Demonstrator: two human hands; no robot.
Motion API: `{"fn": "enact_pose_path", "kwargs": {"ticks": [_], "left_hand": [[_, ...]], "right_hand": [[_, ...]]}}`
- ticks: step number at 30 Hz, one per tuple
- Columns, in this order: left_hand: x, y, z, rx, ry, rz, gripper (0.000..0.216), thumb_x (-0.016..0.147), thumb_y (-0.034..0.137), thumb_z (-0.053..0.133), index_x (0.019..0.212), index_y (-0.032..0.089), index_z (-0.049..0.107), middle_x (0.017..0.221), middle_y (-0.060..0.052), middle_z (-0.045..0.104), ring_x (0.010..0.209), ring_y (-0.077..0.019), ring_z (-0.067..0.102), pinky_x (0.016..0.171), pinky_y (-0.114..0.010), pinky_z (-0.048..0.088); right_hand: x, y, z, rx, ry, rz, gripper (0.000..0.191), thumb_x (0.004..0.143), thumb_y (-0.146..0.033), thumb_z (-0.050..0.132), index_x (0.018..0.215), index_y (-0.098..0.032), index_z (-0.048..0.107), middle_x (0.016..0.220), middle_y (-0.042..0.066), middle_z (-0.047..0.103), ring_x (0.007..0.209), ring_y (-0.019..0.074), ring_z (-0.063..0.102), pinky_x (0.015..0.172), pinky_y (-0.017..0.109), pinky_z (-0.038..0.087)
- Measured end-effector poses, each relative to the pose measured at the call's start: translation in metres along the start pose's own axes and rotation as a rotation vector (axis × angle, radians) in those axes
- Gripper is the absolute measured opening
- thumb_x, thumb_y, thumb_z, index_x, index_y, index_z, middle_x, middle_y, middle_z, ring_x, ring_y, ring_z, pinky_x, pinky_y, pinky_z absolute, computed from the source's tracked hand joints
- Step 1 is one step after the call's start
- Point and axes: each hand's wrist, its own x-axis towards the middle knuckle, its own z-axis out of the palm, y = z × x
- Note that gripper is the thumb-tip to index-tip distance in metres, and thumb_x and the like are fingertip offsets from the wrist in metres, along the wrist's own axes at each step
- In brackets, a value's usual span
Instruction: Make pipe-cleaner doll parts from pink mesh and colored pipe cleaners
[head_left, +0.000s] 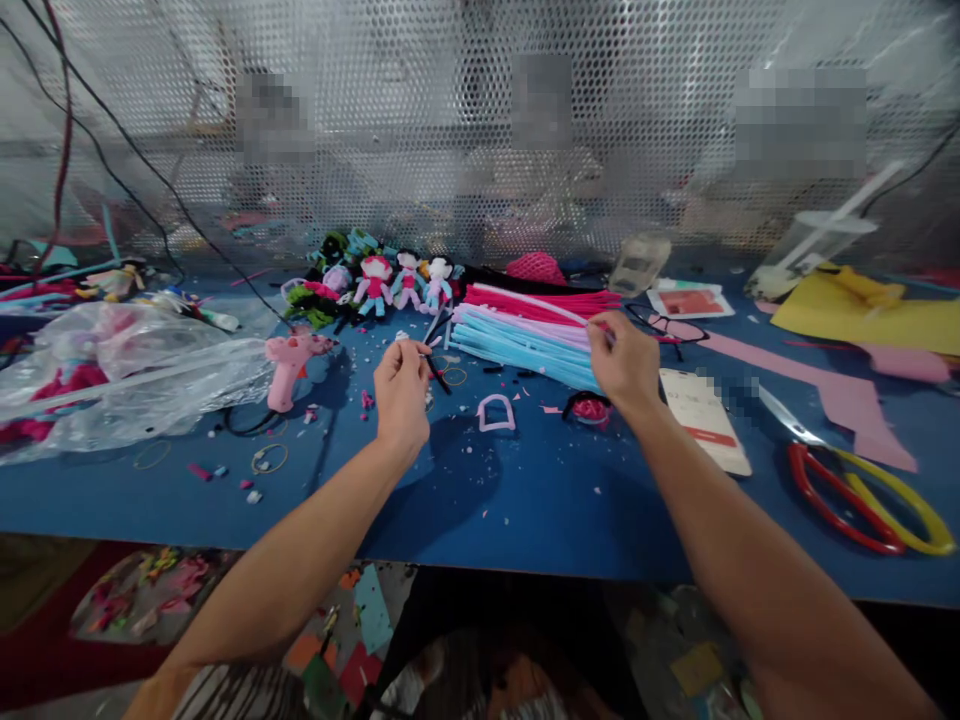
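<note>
Head view: the hands are apart, the left hand [403, 388] with fingertips pinched by a dark slim strip [439, 377]; whether it grips that I cannot tell. Rightward lie a lilac loop [495, 399], D-shaped, and straight fuzzy stems [517, 345] in red, lilac and blue. The right hand [624, 362], fingers curled at their right end, is seemingly selecting one; that calls for separating a single strand.

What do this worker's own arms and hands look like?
The left hand and right hand wear no gloves. No sleeve covers the left forearm or the right forearm, and no watch or bracelet shows. Dark and light striped cloth shows below the left forearm.
</note>
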Motion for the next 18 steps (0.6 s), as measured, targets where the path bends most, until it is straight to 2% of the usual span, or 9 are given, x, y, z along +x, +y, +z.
{"fn": "enact_pose_path", "kwargs": {"ticks": [2,4,7,10,12,15,18], "left_hand": [[0.000,-0.003,0.000,0.068,-0.002,0.017,0.022,0.089,0.033,0.045,0.075,0.020,0.055,0.054,0.005,0.035,0.045,-0.0076,0.030,0.043,-0.021,0.024],[-0.003,-0.006,0.001,0.179,-0.050,0.044,0.014,0.087,0.025,0.047,0.082,0.020,0.059,0.062,0.002,0.046,0.053,-0.0085,0.040,0.048,-0.020,0.032],[-0.011,-0.009,0.005,0.357,-0.235,0.179,0.016,0.084,0.019,0.051,0.092,0.022,0.065,0.080,-0.001,0.060,0.065,-0.0108,0.051,0.059,-0.024,0.041],[-0.022,-0.007,0.010,0.450,-0.457,0.357,0.022,0.086,0.018,0.049,0.096,0.022,0.068,0.089,-0.004,0.065,0.077,-0.0140,0.058,0.070,-0.029,0.047],[-0.028,-0.005,0.012,0.459,-0.524,0.472,0.028,0.087,0.014,0.046,0.105,0.023,0.066,0.101,-0.006,0.066,0.092,-0.0158,0.060,0.081,-0.033,0.049],[-0.033,-0.002,0.011,0.459,-0.573,0.593,0.045,0.085,0.004,0.041,0.122,0.024,0.056,0.125,-0.007,0.058,0.115,-0.0167,0.052,0.096,-0.037,0.044],[-0.033,-0.004,0.008,0.489,-0.613,0.589,0.051,0.080,-0.002,0.039,0.121,0.024,0.057,0.120,-0.007,0.061,0.111,-0.0172,0.055,0.094,-0.037,0.047]], "right_hand": [[-0.002,-0.007,-0.002,0.195,0.008,0.059,0.021,0.087,-0.025,0.041,0.099,-0.021,0.058,0.078,0.005,0.064,0.070,0.0180,0.058,0.065,0.031,0.042],[-0.006,-0.017,-0.003,0.427,-0.046,0.128,0.022,0.086,-0.021,0.039,0.104,-0.021,0.051,0.075,0.003,0.061,0.063,0.0147,0.055,0.061,0.028,0.042],[-0.019,-0.037,-0.005,0.682,-0.172,0.133,0.020,0.086,-0.021,0.042,0.106,-0.022,0.044,0.076,0.000,0.060,0.059,0.0117,0.054,0.059,0.026,0.044],[-0.037,-0.058,-0.005,0.838,-0.298,0.089,0.017,0.087,-0.026,0.046,0.103,-0.022,0.043,0.079,0.000,0.061,0.061,0.0111,0.058,0.065,0.028,0.048],[-0.050,-0.070,-0.005,0.894,-0.382,0.093,0.017,0.087,-0.027,0.047,0.101,-0.023,0.042,0.076,-0.002,0.060,0.055,0.0107,0.058,0.060,0.027,0.048],[-0.066,-0.082,-0.006,0.881,-0.465,0.046,0.016,0.087,-0.025,0.045,0.101,-0.023,0.039,0.070,-0.004,0.058,0.046,0.0098,0.054,0.050,0.025,0.045],[-0.077,-0.088,-0.006,0.805,-0.477,-0.068,0.023,0.087,-0.021,0.044,0.108,-0.023,0.036,0.070,-0.003,0.060,0.049,0.0121,0.056,0.052,0.026,0.045]]}}
